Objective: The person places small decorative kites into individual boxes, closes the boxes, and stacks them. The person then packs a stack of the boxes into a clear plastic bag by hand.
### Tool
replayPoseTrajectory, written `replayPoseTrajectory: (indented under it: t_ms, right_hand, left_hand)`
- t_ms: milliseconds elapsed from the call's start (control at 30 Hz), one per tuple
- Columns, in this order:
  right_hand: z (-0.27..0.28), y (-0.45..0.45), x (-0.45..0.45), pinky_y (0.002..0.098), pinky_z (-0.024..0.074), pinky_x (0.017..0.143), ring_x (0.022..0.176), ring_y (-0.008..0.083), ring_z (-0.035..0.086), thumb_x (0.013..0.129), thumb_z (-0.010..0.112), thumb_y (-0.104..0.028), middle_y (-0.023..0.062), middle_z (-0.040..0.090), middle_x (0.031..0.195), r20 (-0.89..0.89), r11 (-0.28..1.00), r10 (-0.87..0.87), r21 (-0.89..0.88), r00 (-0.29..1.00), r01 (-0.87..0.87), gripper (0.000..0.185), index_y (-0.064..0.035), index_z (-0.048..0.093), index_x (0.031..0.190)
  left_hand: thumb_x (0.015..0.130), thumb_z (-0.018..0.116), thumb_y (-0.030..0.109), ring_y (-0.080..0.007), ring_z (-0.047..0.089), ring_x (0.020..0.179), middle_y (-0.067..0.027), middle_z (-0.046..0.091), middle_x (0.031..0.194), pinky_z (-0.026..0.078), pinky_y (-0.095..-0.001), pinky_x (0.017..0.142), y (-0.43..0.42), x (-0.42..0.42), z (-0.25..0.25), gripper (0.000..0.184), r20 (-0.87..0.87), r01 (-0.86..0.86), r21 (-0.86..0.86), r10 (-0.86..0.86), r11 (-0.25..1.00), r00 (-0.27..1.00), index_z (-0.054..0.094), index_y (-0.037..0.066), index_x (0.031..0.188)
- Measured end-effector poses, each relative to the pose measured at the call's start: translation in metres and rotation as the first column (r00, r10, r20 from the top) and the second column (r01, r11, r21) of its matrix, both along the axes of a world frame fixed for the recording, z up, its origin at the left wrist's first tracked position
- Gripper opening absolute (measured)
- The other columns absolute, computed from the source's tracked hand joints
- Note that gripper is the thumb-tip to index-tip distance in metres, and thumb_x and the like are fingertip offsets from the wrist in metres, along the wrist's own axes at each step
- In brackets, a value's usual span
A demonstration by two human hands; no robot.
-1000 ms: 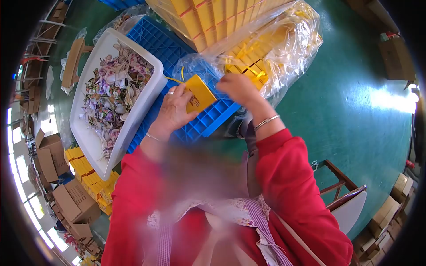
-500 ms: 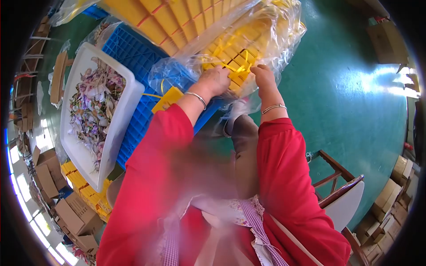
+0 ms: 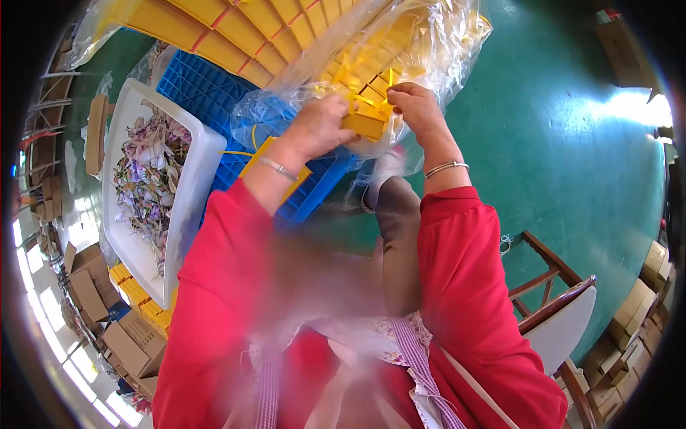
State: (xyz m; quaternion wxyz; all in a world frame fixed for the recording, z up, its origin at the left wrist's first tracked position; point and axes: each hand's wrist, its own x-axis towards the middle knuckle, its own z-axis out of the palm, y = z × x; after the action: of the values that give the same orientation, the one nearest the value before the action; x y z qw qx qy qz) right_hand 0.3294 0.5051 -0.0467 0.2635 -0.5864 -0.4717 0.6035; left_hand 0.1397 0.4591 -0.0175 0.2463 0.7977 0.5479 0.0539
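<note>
We see small yellow box [image 3: 366,124], straight-edged, slightly tilted, in left hand [image 3: 318,129], at near edge of clear plastic bag [image 3: 457,53]. Yellow ribbon [image 3: 391,80] rises beside it, pinched by right hand [image 3: 418,109]. Second yellow box [image 3: 297,183] rests on blue pallet [image 3: 319,194], partly hidden from us.

We seem to be in a workshop or packing room: a glossy green floor [image 3: 543,164], opened cardboard cartons [image 3: 133,344], stacked yellow boxes [image 3: 236,32] under clear plastic, blue plastic pallets [image 3: 207,89], and a white tub [image 3: 193,168] of small decorative pieces surround us.
</note>
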Motion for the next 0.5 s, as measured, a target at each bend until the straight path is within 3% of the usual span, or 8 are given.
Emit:
replayPoseTrajectory:
  t_ms: [67,167,267,433,500]
  right_hand:
    - [0.018,-0.004,-0.004,0.0245,0.0417,0.060,0.071,0.0127,0.054,0.083,0.056,-0.024,0.0042,0.060,0.080,-0.099,0.997,-0.044,0.055,0.994,0.049,0.030,-0.0012,0.061,0.102]
    - [0.033,-0.003,-0.012,0.0258,0.0441,0.063,0.075,0.0128,0.054,0.084,0.056,-0.030,0.0038,0.060,0.087,-0.276,0.999,-0.039,0.018,0.960,0.046,0.036,-0.0005,0.060,0.105]
    - [0.049,-0.011,-0.021,0.0256,0.0473,0.060,0.070,0.0123,0.055,0.082,0.060,-0.029,0.0053,0.060,0.084,-0.534,0.997,-0.041,-0.077,0.844,0.000,0.038,0.0006,0.059,0.106]
    - [0.052,-0.016,-0.035,0.0263,0.0482,0.063,0.073,0.0151,0.060,0.082,0.060,-0.028,0.0072,0.062,0.087,-0.519,0.983,0.141,-0.031,0.843,-0.183,0.034,0.0002,0.060,0.101]
    - [0.048,-0.017,-0.040,0.0268,0.0482,0.063,0.074,0.0158,0.061,0.082,0.061,-0.027,0.0075,0.063,0.087,-0.475,0.977,0.164,-0.040,0.865,-0.207,0.033,-0.0003,0.060,0.100]
  left_hand:
    - [0.061,0.074,0.020,-0.0389,0.054,0.097,-0.0211,0.053,0.108,0.046,-0.0405,0.082,-0.018,-0.009,0.015,0.049,0.137,-0.055,0.482,-0.014,0.874,0.990,0.057,0.009,0.105]
    - [0.057,0.075,0.011,-0.0407,0.051,0.098,-0.0194,0.049,0.113,0.045,-0.0431,0.083,-0.039,-0.019,0.041,0.055,0.164,-0.070,0.632,-0.044,0.772,0.985,0.054,0.009,0.107]
    - [0.056,0.076,0.007,-0.0415,0.049,0.102,-0.0187,0.048,0.115,0.044,-0.0449,0.085,-0.062,-0.026,0.046,0.058,0.163,-0.082,0.672,-0.039,0.736,0.986,0.053,0.009,0.109]
    - [0.059,0.077,0.012,-0.0392,0.051,0.100,-0.0183,0.049,0.114,0.044,-0.0450,0.085,-0.096,-0.037,0.050,0.054,0.164,-0.146,0.713,0.039,0.686,0.986,0.055,0.008,0.108]
    - [0.063,0.076,0.014,-0.0332,0.056,0.095,-0.0150,0.055,0.106,0.046,-0.0418,0.082,-0.109,-0.047,0.056,0.049,0.248,-0.270,0.640,0.140,0.720,0.959,0.055,0.006,0.106]
